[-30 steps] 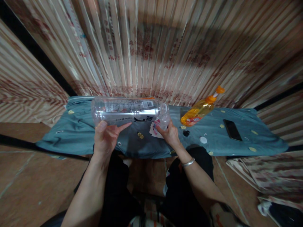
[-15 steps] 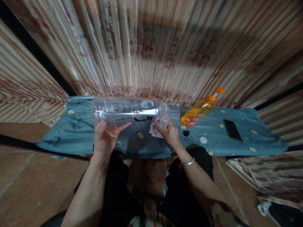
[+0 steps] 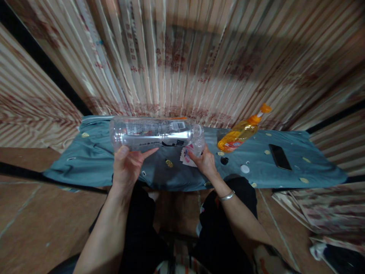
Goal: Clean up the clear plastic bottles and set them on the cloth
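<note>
My left hand (image 3: 127, 165) grips a large clear plastic bottle (image 3: 151, 131) near its base, with the index finger stretched along its side. The bottle is tilted onto its side, its neck towards the right, and carries a printed label with a barcode. My right hand (image 3: 205, 161) is closed on a smaller clear plastic bottle (image 3: 200, 144), whose mouth is up against the neck of the large one. How far the two mouths overlap I cannot make out. Below the small bottle a pinkish-white printed wrapper or label (image 3: 186, 156) shows; whether it is attached is unclear.
A pump bottle of orange liquid (image 3: 238, 135) leans at the back right. A black cap (image 3: 224, 160), a white cap (image 3: 244, 168) and a phone (image 3: 280, 156) lie on the blue-green cloth (image 3: 94, 152). Striped curtains (image 3: 182, 57) hang close behind.
</note>
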The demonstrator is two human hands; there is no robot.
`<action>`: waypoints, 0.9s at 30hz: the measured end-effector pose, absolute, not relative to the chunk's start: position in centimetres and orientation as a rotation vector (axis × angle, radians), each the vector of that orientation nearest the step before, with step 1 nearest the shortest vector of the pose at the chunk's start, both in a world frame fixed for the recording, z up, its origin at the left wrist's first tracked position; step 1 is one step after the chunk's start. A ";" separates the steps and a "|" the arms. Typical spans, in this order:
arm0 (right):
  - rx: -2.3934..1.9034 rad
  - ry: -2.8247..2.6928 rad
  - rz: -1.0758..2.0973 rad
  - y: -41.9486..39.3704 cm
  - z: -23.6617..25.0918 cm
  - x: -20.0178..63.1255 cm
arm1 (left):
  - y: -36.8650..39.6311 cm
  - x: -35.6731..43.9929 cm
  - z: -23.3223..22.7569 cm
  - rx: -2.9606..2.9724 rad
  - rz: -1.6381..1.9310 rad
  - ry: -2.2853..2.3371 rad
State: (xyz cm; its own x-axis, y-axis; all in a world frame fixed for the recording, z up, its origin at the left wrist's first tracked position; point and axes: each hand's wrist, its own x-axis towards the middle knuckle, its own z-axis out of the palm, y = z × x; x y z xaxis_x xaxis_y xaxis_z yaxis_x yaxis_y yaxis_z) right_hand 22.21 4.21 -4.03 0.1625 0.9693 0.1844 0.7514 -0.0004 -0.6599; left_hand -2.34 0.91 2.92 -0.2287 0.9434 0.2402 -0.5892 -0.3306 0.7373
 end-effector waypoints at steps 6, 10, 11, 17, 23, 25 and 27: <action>-1.811 -1.620 0.473 4.2 -3.8 22.1 | 0.9 -2.4 3.0 0.825 1.765 0.607; -1.783 -1.623 0.469 4.2 -4.0 22.2 | 1.0 -2.6 2.7 0.818 1.768 0.614; -1.776 -1.623 0.466 4.3 -4.1 22.2 | 1.0 -2.6 2.7 0.820 1.772 0.614; -1.775 -1.625 0.465 4.3 -4.2 22.3 | 1.3 -2.6 2.3 0.840 1.791 0.579; -1.784 -1.621 0.439 4.3 -4.1 22.2 | 1.2 -2.8 2.3 0.858 1.767 0.578; -1.791 -1.623 0.447 4.3 -4.1 22.2 | 1.2 -2.7 2.4 0.853 1.768 0.586; -1.796 -1.627 0.452 4.3 -4.1 22.2 | 1.2 -2.7 2.5 0.847 1.779 0.585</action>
